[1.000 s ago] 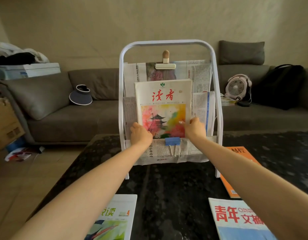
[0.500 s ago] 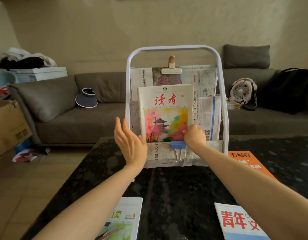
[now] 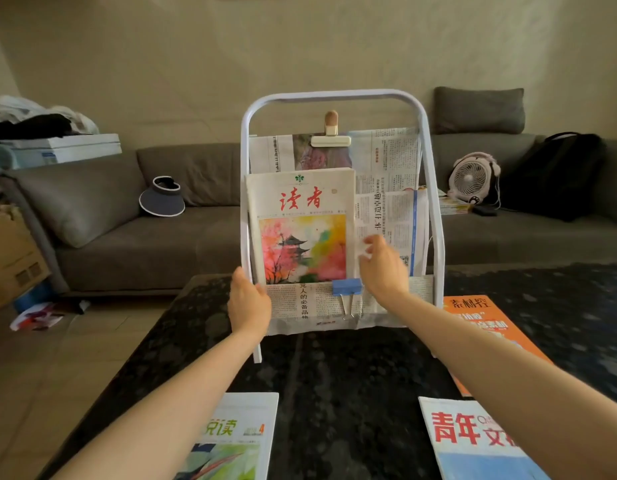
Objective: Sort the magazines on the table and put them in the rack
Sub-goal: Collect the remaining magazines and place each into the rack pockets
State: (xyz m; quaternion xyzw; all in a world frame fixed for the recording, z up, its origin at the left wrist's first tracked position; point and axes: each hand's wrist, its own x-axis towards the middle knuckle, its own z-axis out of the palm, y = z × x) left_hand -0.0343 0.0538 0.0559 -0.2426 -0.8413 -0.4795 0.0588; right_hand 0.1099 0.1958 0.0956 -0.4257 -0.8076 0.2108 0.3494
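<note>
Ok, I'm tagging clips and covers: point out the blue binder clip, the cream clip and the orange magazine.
blue binder clip [image 3: 347,286], head view, blue body.
cream clip [image 3: 331,140], head view, flat bar.
orange magazine [image 3: 480,317], head view, cover's upper part.

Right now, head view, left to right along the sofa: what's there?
cardboard box → grey cushion → sun visor → white rack → small fan → black bag

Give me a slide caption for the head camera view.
Both hands open beside a magazine standing in the white rack.
</note>
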